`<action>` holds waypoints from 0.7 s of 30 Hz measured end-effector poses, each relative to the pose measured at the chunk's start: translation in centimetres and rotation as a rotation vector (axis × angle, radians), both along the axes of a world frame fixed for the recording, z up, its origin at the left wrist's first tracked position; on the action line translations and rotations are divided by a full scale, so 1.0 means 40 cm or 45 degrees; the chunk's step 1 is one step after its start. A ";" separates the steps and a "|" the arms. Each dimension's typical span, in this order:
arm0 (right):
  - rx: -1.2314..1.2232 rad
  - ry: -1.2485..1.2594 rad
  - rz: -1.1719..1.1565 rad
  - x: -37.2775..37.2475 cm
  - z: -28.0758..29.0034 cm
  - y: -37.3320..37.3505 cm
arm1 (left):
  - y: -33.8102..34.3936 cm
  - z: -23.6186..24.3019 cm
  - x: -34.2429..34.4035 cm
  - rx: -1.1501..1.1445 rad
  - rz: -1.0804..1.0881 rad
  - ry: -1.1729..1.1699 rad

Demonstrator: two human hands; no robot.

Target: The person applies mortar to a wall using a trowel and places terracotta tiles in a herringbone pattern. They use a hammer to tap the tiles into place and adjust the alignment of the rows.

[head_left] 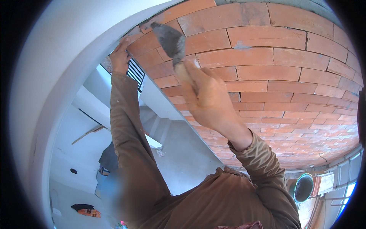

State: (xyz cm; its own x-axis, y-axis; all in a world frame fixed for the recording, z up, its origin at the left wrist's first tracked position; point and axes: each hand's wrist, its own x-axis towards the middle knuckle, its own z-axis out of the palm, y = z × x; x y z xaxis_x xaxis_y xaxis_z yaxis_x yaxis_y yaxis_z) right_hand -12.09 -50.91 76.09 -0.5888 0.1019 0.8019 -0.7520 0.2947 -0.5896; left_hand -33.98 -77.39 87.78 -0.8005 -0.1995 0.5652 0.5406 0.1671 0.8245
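Observation:
In my right hand (207, 95) is a brick trowel (170, 40), its fingers closed round the pale handle. The pointed grey blade is smeared with mortar and tilts up to the left, in front of the top courses of a red brick wall (253, 72). My left hand (120, 58) reaches up to the wall's left end, where its fingers bend round the end of an upper brick (139, 45). Some of those fingers are hidden by the wall edge.
A smooth white wall or column (38, 95) curves along the left. Below the wall's left edge lie a grey floor (183, 143), steps and a black railing (136, 74). At lower right stands a bucket (304, 187) with grey mortar, near scaffold poles. Dark and orange cloths (87, 210) lie lower left.

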 end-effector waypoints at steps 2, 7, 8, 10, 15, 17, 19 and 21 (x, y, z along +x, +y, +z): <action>0.020 0.010 0.029 -0.016 0.012 -0.025 | 0.005 0.000 0.002 -0.012 0.015 -0.007; -0.011 0.175 -0.025 -0.098 0.036 -0.075 | -0.017 0.009 -0.009 -0.062 0.011 -0.009; 0.000 0.164 -0.033 -0.107 0.044 -0.077 | -0.018 0.009 -0.010 -0.069 0.013 -0.018; 0.020 0.142 -0.052 -0.118 0.061 -0.074 | -0.015 0.005 -0.012 -0.065 0.015 -0.026; 0.016 0.025 -0.083 -0.096 0.078 -0.040 | -0.019 0.004 -0.026 0.060 0.043 0.028; 0.004 0.017 -0.076 -0.081 0.078 -0.020 | -0.036 0.010 -0.040 0.011 0.088 0.026; -0.007 -0.029 -0.053 -0.066 0.077 0.003 | -0.040 0.001 -0.047 0.005 0.073 0.038; 0.018 -0.008 -0.146 -0.062 0.067 0.019 | -0.012 0.003 -0.020 0.040 -0.004 0.068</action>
State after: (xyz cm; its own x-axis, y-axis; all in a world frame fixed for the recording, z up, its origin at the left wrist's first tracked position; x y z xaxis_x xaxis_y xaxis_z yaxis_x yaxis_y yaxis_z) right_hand -14.58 -50.14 78.77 -0.5791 0.1575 0.7999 -0.7088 0.3874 -0.5895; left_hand -34.79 -77.85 87.92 -0.7700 -0.2149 0.6008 0.5846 0.1399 0.7992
